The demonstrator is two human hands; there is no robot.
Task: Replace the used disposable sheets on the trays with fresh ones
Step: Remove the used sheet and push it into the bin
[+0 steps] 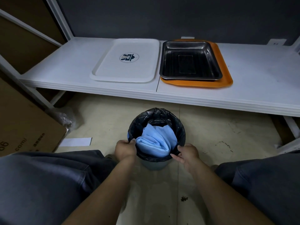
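Head view, looking down past two knees in dark trousers (40, 184) onto a pale floor (211, 135). At centre, a small round bin (152, 165) lined with a black bag (180, 127), standing on the floor just in front of a low white shelf (259, 82).

Inside the bag, crumpled blue disposable sheets (155, 138), filling most of the opening. Left hand (125, 149) at the near-left rim, fingers curled and pinching the edge of the bag. Right hand (187, 154) at the near-right rim, thumb and fingers likewise clamped on the bag's edge. Both forearms bare, reaching in from the bottom of the frame.

On the shelf, well apart from the bin, three trays. To the left, a white tray (113, 70) with a round dark emblem at its middle. Just beside it on the right, an orange tray (226, 78) with a dark metal tray (186, 62) resting on top of it.

At far left, a cardboard box (24, 127) with some crumpled clear plastic (66, 117) against it. Near the box's corner, a white strip of paper (76, 141) flat on the floor.
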